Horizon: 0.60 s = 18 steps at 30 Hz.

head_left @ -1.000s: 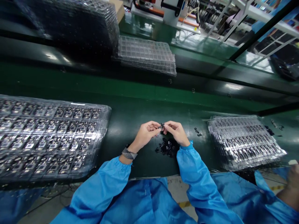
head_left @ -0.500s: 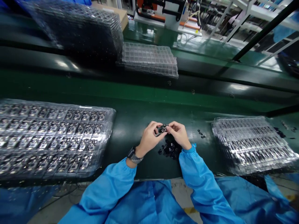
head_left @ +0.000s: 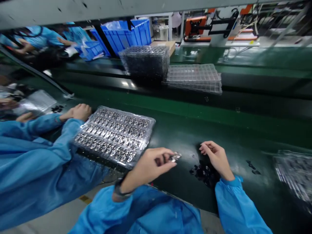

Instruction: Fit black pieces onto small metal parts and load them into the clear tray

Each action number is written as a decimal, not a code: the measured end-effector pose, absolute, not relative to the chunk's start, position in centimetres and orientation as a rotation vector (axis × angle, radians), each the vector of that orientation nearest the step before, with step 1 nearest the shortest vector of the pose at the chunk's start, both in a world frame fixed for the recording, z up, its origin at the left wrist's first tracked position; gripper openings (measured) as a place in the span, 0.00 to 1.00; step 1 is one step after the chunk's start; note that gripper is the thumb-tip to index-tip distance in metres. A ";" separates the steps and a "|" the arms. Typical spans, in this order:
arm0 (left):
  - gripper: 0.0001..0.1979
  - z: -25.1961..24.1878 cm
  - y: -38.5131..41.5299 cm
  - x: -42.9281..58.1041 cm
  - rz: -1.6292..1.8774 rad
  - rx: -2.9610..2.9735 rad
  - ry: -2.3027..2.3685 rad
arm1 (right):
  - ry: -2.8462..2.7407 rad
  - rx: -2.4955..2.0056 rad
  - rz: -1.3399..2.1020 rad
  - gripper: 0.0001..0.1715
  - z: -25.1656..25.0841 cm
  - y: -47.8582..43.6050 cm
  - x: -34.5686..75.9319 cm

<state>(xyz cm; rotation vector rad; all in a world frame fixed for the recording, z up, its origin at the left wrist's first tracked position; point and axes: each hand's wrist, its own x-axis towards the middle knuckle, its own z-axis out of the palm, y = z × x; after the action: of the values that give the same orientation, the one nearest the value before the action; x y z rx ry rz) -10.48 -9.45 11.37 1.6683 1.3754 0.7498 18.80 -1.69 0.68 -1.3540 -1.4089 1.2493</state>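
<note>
In the head view my left hand [head_left: 152,165] pinches a small circuit board [head_left: 175,157] between thumb and fingertips, above the green table. My right hand [head_left: 215,156] is apart from it, to the right, with its fingers curled and thumb drawn in. Whether anything small is between those fingertips I cannot make out. Just below the right hand lies a loose pile of small black parts [head_left: 204,174]. Left of my left hand is a clear plastic tray [head_left: 151,125] with rows of similar circuit boards [head_left: 115,135].
Another person's hands [head_left: 81,112] rest by the tray's left edge. A stack of clear trays [head_left: 296,172] stands at right, near several loose black pieces [head_left: 253,167]. Behind are empty trays [head_left: 195,76], a taller tray stack [head_left: 146,61] and a blue bin [head_left: 129,34].
My view has swung left. My hands, together at the circuit board before, have come apart; the board stays in my left hand, and my right hand has moved away to the right.
</note>
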 end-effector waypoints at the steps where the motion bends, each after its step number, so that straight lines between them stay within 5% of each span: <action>1: 0.12 12.8 -9.7 -13.2 0.700 1.702 1.466 | -1.423 -1.362 1.236 0.27 0.4 -1.7 18.8; 8: 0.22 12.5 -3.3 -30.0 0.349 1.889 2.404 | -1.608 -1.395 1.102 0.24 -0.6 -1.9 18.6; 18: 0.22 7.9 0.7 -33.1 0.051 1.980 2.518 | -1.665 -1.420 1.072 0.23 -0.4 -1.5 18.5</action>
<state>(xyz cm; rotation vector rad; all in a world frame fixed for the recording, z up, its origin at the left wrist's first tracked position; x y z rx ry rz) -33.13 0.73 7.94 1.9803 2.5180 0.0506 18.45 -1.48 -0.37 -1.4197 -1.6648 1.0719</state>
